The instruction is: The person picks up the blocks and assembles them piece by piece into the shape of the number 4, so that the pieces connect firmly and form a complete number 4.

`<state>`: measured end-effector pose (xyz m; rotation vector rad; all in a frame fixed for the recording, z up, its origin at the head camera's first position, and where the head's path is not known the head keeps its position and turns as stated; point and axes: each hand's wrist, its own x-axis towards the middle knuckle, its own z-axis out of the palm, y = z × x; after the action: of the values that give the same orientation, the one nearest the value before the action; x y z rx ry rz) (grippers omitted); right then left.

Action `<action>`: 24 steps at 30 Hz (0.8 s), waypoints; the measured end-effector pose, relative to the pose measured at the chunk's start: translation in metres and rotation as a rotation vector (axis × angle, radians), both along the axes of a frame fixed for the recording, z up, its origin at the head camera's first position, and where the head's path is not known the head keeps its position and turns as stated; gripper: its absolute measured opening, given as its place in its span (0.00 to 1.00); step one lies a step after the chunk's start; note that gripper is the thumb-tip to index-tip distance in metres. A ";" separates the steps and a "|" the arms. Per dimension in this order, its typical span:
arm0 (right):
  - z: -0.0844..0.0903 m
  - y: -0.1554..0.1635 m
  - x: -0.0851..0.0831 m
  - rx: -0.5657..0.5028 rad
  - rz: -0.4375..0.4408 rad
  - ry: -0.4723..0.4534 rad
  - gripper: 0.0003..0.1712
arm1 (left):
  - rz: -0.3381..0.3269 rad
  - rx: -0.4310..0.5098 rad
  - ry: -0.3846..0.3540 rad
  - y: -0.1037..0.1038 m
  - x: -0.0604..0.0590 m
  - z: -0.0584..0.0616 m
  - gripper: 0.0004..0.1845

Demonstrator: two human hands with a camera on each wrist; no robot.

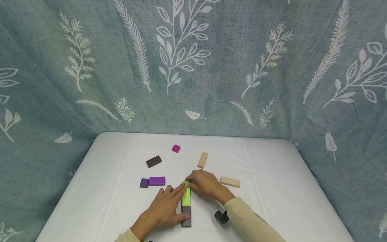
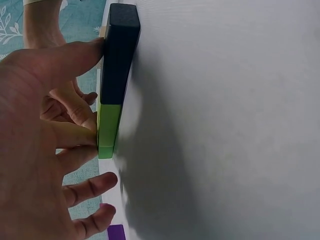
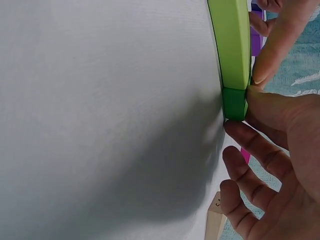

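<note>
From the head view, a row of flat blocks runs away from the person near the front middle of the white cloth-covered table (image 1: 272, 201): a dark brown rectangular block (image 1: 186, 216) nearest, a lime green rectangular block (image 1: 186, 197) butted against its far end, and a small darker green square block (image 1: 186, 183) at the far tip. The left hand (image 1: 164, 210) lies flat alongside the row, fingers straight, thumb against the brown block and a fingertip at the lime one. The right hand (image 1: 205, 183) pinches the small green block between thumb and fingers.

Only the right wrist view shows that small block (image 3: 234, 103) plainly, touching the lime block's (image 3: 231, 42) end. The left wrist view shows the brown block (image 2: 118, 55) and lime block (image 2: 108, 130) meeting flush.

From overhead the small green block is mostly covered by fingers. Elsewhere lie two purple blocks (image 1: 153, 182), another dark brown block (image 1: 153, 161), a magenta block (image 1: 176, 148) and two plain wooden blocks (image 1: 202, 159).
</note>
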<state>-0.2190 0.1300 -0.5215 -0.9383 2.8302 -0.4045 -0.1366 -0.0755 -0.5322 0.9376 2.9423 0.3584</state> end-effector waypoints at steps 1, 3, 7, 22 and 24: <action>0.000 0.000 0.000 0.001 0.000 0.002 0.15 | -0.001 0.001 -0.006 0.000 0.000 0.001 0.51; 0.001 0.001 0.000 0.002 0.001 0.004 0.15 | -0.003 -0.003 -0.019 0.000 -0.001 0.003 0.51; 0.002 0.002 0.001 0.008 -0.001 0.006 0.16 | -0.001 -0.010 -0.041 0.000 -0.001 0.006 0.50; 0.005 0.030 0.004 -0.059 -0.060 0.044 0.24 | 0.024 0.015 -0.077 0.002 -0.003 0.004 0.51; 0.005 0.035 0.005 -0.076 -0.067 0.052 0.27 | 0.023 0.022 -0.081 0.002 -0.002 0.005 0.51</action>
<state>-0.2144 0.1651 -0.5160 -0.8817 2.9189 -0.5057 -0.1388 -0.0737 -0.5275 0.8705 2.8841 0.4202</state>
